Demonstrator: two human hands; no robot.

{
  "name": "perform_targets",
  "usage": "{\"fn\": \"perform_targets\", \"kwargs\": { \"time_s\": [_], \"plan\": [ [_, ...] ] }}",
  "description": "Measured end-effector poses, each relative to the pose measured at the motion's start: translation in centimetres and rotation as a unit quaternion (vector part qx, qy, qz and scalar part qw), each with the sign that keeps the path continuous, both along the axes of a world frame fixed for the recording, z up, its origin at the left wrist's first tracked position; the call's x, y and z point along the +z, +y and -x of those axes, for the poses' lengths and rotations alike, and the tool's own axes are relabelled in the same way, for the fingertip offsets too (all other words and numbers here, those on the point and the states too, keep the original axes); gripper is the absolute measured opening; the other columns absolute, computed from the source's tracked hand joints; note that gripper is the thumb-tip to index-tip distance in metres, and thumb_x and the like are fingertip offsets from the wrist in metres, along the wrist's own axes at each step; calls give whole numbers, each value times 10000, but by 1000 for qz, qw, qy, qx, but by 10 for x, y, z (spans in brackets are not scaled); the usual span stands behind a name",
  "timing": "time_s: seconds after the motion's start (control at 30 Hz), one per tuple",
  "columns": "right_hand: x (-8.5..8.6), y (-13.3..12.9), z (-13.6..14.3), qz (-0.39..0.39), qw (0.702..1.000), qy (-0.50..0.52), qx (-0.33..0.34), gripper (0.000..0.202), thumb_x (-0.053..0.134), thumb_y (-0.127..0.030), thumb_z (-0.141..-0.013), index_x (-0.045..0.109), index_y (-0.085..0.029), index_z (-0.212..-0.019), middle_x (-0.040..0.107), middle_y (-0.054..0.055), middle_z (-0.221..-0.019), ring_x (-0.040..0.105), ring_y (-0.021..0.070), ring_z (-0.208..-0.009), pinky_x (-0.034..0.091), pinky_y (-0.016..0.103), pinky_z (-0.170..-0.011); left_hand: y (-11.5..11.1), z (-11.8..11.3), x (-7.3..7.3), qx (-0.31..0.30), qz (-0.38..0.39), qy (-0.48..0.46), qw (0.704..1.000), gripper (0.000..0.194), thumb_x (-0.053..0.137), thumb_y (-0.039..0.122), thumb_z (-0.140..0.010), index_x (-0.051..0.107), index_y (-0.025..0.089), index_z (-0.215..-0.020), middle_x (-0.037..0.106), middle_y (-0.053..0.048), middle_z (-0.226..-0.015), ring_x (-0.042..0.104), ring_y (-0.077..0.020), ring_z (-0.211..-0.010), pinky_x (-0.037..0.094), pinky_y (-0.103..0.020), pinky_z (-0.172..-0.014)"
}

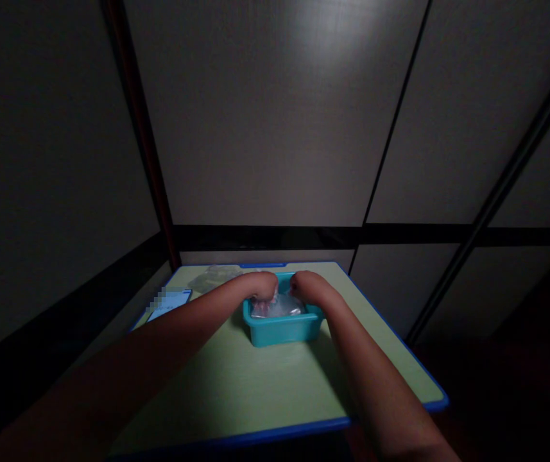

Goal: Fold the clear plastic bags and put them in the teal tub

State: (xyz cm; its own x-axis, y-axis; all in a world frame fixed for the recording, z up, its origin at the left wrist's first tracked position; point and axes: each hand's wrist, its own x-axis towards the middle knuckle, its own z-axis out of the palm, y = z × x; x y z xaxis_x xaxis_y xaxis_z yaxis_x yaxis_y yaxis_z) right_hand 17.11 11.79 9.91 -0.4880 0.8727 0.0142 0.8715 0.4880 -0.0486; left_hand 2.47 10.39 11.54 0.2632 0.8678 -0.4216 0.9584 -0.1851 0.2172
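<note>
A teal plastic basket (285, 330) stands on the green table (255, 391). Inside it lies a clear plastic bag (282, 305) with something reddish showing at its left end. My left hand (264, 285) reaches over the basket's left side, its fingers curled down at the bag. Over the right side, my right hand (306, 286) bends in with its fingers closed near the bag's right end. Both hands seem to pinch the plastic, though the fingertips are mostly hidden.
Another clear plastic bag (212, 277) lies flat at the table's back left. A phone or tablet with a lit screen (171, 303) rests at the left edge. Grey panels (275, 128) rise behind the table, which has a blue rim (390, 324).
</note>
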Motion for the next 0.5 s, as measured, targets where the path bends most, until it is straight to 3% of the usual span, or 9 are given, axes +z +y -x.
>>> {"fn": "perform_targets", "kwargs": {
  "time_s": [0.23,0.33,0.5],
  "plan": [
    [-7,1,0,31,998,-44,13,295,652,-231,-704,708,-191,-991,716,90,-932,642,224,-845,430,235,-665,-6,-11,0,-59,-56,88,993,308,677,132,-704,668,92,-1009,676,-150,-1024,629,-283,-930,468,-328,-811],
    [-9,2,-1,37,998,-46,15,358,655,-225,-698,680,-226,-1055,711,68,-967,640,213,-853,425,224,-659,-9,-13,-1,-70,-67,103,990,310,676,139,-705,672,112,-1014,680,-132,-1021,632,-275,-924,469,-304,-793],
    [-8,3,-2,32,999,-29,31,296,590,-213,-741,685,-226,-1021,698,63,-1000,630,203,-862,411,224,-649,-11,-15,-6,-81,-76,124,986,289,676,174,-708,675,114,-991,690,-128,-980,639,-263,-871,472,-279,-734]
  ]
}}
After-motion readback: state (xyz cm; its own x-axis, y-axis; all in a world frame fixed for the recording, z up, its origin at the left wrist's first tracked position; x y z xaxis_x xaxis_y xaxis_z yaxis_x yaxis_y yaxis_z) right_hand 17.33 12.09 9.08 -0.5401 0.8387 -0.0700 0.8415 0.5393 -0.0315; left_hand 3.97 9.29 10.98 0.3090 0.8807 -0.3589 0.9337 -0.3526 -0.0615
